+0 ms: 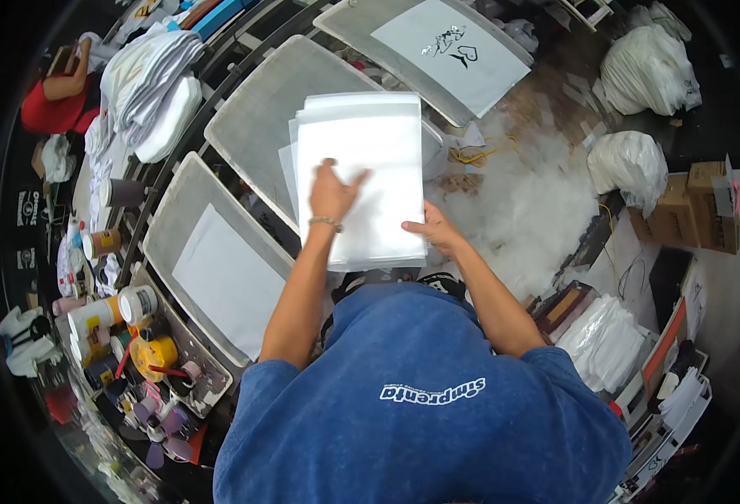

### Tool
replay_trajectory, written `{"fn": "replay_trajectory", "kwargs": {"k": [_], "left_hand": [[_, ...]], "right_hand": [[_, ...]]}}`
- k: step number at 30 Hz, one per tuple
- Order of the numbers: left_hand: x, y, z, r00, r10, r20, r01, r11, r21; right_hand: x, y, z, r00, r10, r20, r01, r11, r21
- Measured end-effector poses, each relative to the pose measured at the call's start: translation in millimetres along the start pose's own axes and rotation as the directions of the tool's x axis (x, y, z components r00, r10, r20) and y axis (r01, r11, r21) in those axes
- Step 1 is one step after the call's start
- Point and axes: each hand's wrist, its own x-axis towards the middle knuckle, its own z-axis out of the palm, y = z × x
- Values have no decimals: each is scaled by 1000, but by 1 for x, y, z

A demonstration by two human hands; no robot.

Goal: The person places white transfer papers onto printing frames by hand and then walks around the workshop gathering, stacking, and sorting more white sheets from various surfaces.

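In front of my body is a stack of white, glossy sheets point(378, 160) with see-through plastic showing along its edges. The lower right edge of the stack is in my right hand point(439, 230), thumb on top and the other fingers hidden underneath. My left hand point(333, 195) rests on or just over the top sheet, its fingers apart and slightly smeared by motion; a bracelet circles that wrist. Beyond the stack lies a pale grey platen point(261, 101), partly covered by it.
Another platen point(194, 181) at left bears a plain sheet; the far platen point(349, 21) bears a printed one. Paint tubs point(139, 304) crowd the lower left, below piled white cloth point(147, 84). Stuffed white bags point(651, 71) and cardboard boxes point(681, 210) stand at right. A person in red point(55, 105) is far left.
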Motion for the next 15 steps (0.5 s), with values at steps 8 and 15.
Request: {"fn": "replay_trajectory", "kwargs": {"k": [8,15], "left_hand": [[45,108,-47,851,75,519,-312,867,387],[59,88,-198,874,356,331,-66,762,-644]], "right_hand": [[4,-94,78,959,-161,234,275,731,-624],[-17,-127,91,748,-619,238,587,785,198]]}}
